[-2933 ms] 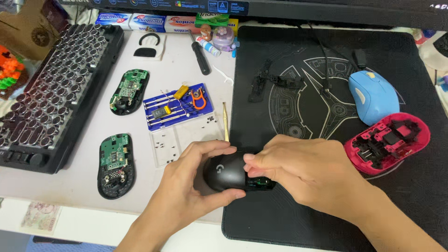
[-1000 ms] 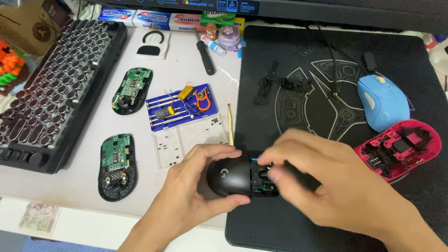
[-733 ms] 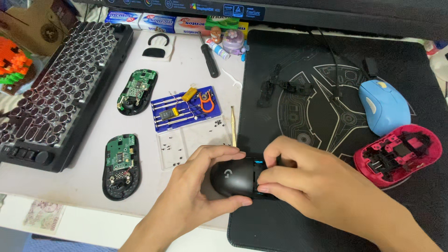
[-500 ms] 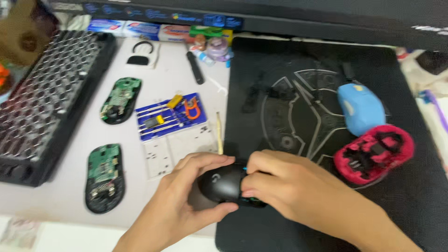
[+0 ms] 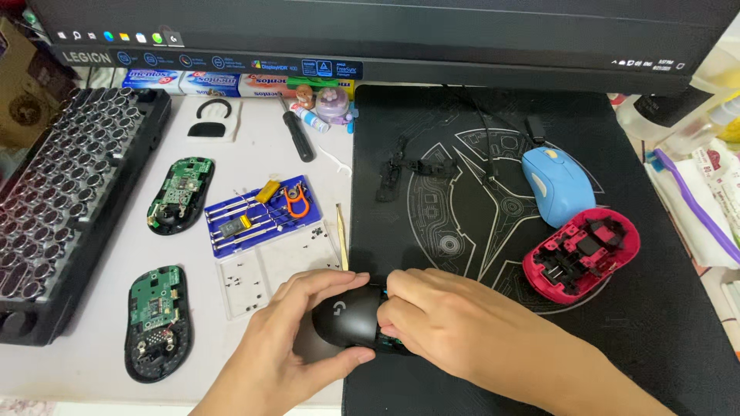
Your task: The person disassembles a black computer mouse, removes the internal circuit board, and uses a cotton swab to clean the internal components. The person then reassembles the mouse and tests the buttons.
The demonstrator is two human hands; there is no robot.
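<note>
Mouse shell, black (image 5: 347, 322), sits at the near left edge of the black desk mat (image 5: 663, 323), half over the white desk (image 5: 92, 370). Its long axis runs left to right across my view, rounded rear end pointing left, front end hidden under my right hand (image 5: 443, 327). I read both hands as on it at once. Left hand (image 5: 297, 327) cups the rear from the left and below: thumb under the near side, fingers curled over the far top, closed around the shell. Right hand comes in from the right, fingers pressed together and bent down over the front end, pinching it; I cannot tell what the fingertips touch underneath. So the shell lies between the two hands, neither nearer.

Just beyond the left hand lie a clear screw tray (image 5: 262, 270) and a thin yellow pry stick (image 5: 341, 235). Farther left sit two green circuit boards in mouse bases (image 5: 158, 320). To the right, well apart, rest a red open mouse base (image 5: 582, 254) and a blue mouse (image 5: 556, 183).
</note>
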